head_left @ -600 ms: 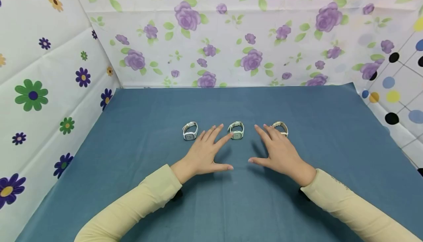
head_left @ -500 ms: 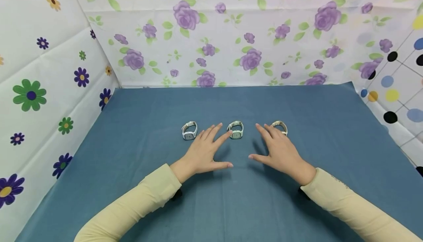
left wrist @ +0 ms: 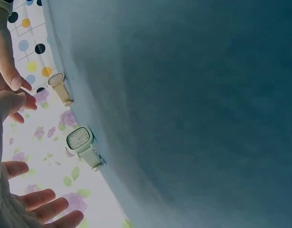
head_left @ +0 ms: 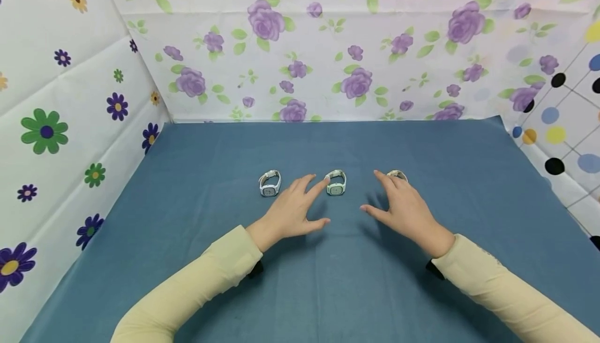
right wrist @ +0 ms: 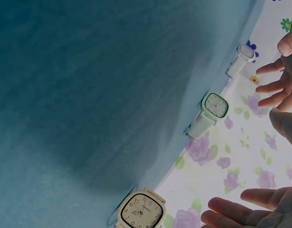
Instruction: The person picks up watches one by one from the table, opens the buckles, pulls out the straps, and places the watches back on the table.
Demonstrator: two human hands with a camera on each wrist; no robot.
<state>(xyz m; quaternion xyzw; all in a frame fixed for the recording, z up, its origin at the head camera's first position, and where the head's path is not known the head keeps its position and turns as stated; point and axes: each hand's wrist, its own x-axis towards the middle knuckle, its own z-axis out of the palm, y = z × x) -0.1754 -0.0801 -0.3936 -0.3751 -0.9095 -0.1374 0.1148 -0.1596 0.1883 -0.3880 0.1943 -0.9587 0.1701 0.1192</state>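
Note:
Three wristwatches stand in a row with their straps closed into loops: a white watch [head_left: 269, 191] on the left, a pale green watch [head_left: 335, 189] in the middle and a beige watch [head_left: 398, 175] on the right. My left hand [head_left: 289, 212] hovers between the white and green ones, fingers spread and holding nothing; its index fingertip overlaps the green strap in the head view. Over the beige watch reaches my right hand [head_left: 411, 217], also spread and holding nothing, hiding most of that watch in the head view. The right wrist view shows the beige dial [right wrist: 142, 212] fully.
A blue cloth [head_left: 319, 280] covers the table. Behind it rises a white sheet with purple roses [head_left: 357, 83]. Sheets printed with flowers [head_left: 44, 130] and dots [head_left: 555, 166] hang at the left and right sides.
My right hand has moved slightly right and forward, covering more of the beige watch. The left hand has shifted a little forward. The watches have stayed in place.

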